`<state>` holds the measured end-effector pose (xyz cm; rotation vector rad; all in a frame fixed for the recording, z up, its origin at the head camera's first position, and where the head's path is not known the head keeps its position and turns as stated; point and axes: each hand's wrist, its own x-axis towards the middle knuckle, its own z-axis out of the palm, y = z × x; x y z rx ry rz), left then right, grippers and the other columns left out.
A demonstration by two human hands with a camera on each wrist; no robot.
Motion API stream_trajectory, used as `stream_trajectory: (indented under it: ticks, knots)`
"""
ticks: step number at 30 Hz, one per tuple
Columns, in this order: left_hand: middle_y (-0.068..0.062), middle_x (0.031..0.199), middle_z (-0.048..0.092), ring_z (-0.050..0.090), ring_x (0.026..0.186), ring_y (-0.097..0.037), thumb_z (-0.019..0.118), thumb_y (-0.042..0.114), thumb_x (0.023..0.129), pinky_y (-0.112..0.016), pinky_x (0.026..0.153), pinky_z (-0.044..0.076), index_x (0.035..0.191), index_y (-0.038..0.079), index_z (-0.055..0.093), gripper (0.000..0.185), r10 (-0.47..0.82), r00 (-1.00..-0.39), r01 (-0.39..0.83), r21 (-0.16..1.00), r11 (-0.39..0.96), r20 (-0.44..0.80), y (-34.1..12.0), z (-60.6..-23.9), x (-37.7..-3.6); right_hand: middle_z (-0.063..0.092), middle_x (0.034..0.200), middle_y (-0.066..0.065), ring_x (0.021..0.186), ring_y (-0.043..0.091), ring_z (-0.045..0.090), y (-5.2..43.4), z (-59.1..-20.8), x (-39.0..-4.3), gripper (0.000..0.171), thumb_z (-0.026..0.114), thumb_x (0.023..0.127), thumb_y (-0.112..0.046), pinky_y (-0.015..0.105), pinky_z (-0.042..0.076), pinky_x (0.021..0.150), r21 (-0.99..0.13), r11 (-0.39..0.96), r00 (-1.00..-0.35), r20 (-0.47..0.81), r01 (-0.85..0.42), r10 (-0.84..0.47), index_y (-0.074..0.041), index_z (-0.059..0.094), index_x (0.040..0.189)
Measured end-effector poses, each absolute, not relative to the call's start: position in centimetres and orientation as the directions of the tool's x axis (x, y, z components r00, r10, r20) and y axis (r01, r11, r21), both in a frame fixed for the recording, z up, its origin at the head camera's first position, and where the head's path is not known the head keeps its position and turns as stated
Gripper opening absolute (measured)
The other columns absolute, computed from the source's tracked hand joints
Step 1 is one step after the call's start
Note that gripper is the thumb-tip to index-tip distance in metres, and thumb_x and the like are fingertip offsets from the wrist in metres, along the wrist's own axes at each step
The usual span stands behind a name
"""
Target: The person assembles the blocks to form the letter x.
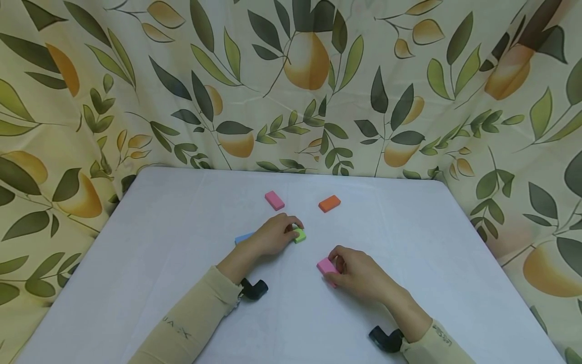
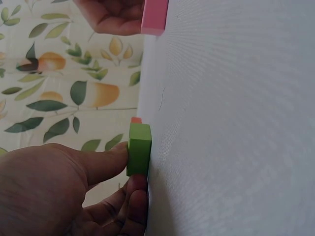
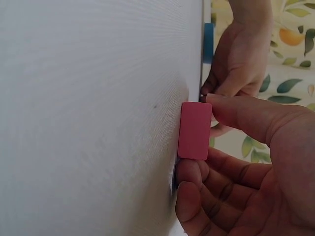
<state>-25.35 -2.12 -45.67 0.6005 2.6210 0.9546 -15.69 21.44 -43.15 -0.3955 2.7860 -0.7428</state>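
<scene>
On the white table [image 1: 182,242], my left hand [image 1: 275,235] pinches a small green block [image 1: 299,235] between thumb and fingers; the left wrist view shows the green block [image 2: 139,150] standing on the table surface. My right hand [image 1: 352,270] pinches a pink block [image 1: 326,266], held on its edge against the table; in the right wrist view the pink block [image 3: 194,130] sits between thumb and curled fingers. A blue block [image 1: 243,237] lies partly hidden behind my left hand.
A second pink block [image 1: 275,200] and an orange block [image 1: 329,203] lie farther back on the table. A leaf-and-fruit patterned curtain [image 1: 291,86] hangs behind and around the table. Black wrist cameras [image 1: 253,289] sit on both forearms.
</scene>
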Motion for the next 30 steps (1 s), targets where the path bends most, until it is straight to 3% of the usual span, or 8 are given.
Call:
stream_trajectory:
  ticks: [30]
  knots:
    - [0.001, 0.097, 0.053, 0.051, 0.089, -0.017, 0.055, 0.03, 0.099, -0.03, 0.076, 0.045, 0.121, 0.029, 0.061, 0.023, 0.483, -0.867, 0.293, 0.663, 0.689, -0.119, -2.21, -45.72, -25.51, 0.056, 0.071, -0.005, 0.066, 0.01, 0.05, 20.89, -43.12, -16.14, 0.028, 0.074, 0.084, -0.032, 0.025, 0.042, 0.06, -0.53, 0.829, -0.933, -0.174, -0.18, -0.314, -0.018, 0.061, 0.105]
